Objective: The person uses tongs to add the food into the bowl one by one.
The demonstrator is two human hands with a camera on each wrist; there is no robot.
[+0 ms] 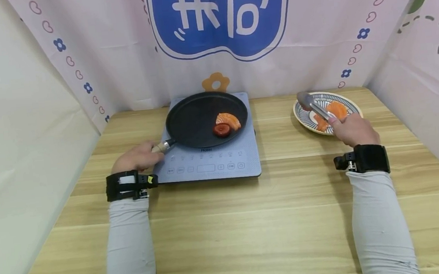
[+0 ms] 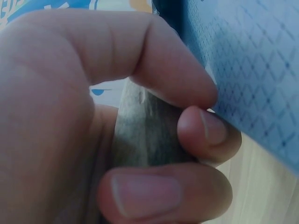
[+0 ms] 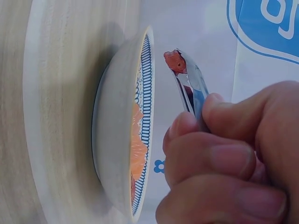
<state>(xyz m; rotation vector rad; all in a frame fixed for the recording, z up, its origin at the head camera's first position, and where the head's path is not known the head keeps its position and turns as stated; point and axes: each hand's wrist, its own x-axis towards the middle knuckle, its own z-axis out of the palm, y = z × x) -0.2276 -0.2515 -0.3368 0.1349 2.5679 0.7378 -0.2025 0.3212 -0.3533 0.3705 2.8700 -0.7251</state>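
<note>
My left hand (image 1: 137, 157) curls round the wooden handle (image 2: 147, 123) of a flat black frying pan (image 1: 194, 119). In the pan, toward its right side, an orange salmon slice (image 1: 230, 119) lies against a dark red round slice (image 1: 221, 130). Over at the right, my right hand (image 1: 355, 129) grips metal tongs (image 3: 198, 84) above a blue-patterned dish (image 1: 300, 121). Between the tong tips is a reddish-brown piece of food (image 3: 175, 61), held clear of the dish rim. Orange salmon pieces (image 1: 337, 109) lie in the dish.
Beneath the pan stands a light grey induction cooker (image 1: 245, 152) with a touch panel along its front. Both stand on a wood-grain table (image 1: 252, 231). A printed cloth (image 1: 125, 66) hangs right behind the table, and pale cloth walls flank both sides.
</note>
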